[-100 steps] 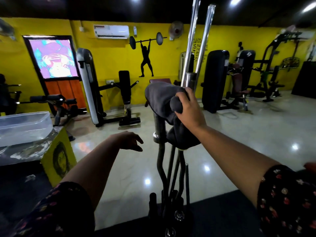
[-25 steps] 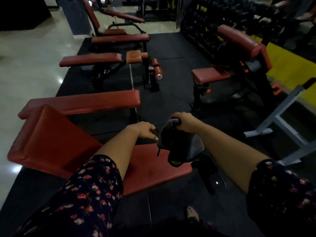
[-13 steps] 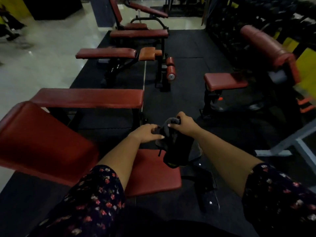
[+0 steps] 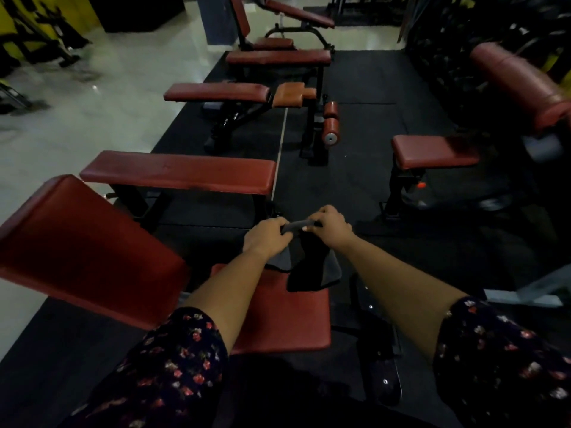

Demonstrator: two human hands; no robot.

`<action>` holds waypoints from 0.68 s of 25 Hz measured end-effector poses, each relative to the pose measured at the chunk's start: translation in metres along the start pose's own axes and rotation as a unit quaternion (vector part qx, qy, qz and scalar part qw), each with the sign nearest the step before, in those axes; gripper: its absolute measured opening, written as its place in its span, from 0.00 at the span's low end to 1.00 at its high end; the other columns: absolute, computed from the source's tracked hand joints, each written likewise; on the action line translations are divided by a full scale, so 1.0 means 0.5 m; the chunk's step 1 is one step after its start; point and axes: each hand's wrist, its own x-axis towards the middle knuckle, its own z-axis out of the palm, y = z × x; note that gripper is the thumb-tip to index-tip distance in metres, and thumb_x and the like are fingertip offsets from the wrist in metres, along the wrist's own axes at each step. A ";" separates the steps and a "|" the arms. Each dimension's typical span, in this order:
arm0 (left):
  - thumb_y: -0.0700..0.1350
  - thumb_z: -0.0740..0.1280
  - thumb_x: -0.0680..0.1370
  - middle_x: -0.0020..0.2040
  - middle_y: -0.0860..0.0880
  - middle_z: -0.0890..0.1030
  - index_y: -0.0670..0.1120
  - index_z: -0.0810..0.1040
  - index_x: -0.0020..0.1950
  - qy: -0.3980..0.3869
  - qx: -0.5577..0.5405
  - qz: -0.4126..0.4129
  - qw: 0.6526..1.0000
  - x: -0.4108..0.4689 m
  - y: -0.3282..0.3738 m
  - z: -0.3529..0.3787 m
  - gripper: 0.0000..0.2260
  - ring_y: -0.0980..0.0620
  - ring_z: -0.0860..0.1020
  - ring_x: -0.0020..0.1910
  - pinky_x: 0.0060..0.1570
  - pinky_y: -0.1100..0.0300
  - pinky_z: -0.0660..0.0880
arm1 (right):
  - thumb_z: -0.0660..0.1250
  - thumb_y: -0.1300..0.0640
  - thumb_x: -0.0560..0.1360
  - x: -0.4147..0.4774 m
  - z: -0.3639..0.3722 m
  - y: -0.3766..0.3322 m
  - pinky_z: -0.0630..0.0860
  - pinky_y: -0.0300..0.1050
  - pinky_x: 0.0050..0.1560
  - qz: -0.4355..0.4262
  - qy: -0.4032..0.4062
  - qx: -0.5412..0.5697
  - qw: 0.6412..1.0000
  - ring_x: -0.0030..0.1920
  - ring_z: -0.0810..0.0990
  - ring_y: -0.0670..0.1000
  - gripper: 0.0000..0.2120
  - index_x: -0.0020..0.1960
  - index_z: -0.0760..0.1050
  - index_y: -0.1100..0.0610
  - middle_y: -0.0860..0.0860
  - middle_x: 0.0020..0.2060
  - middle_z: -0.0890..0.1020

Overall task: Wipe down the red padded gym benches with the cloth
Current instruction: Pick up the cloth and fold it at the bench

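Both hands are closed on the same dark cloth (image 4: 304,264) right now: left hand (image 4: 266,236) bunched on one end of the top edge, right hand (image 4: 332,227) pinching the other end, a short stretch pulled taut between them. The rest hangs down over the far end of the nearest red seat pad (image 4: 284,316), and I can't tell if it's actually touching the pad or just dangling above it.

What could go sideways, I'd guess: the cloth is being held by one edge, so if it goes down like that only a corner drags along and most of the padding gets missed. It's also dim in here, easy to skip patches. And there are lots of surfaces to cover: the tilted backrest (image 4: 83,245) on the left, the flat bench (image 4: 182,173) behind it, more further back. Easy to lose track of which are done.

Compared to half a second ago: the left hand was only reaching in at the cloth while the right one held it in a wad. Now both grip it and it's spread wider.
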 end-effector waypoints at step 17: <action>0.46 0.63 0.81 0.33 0.46 0.83 0.41 0.81 0.43 0.024 -0.639 -0.212 0.739 -0.006 -0.046 -0.054 0.12 0.46 0.80 0.35 0.39 0.57 0.75 | 0.61 0.60 0.80 0.008 0.012 0.030 0.76 0.53 0.48 0.060 0.064 -0.002 0.996 0.53 0.78 0.63 0.11 0.60 0.73 0.61 0.61 0.53 0.79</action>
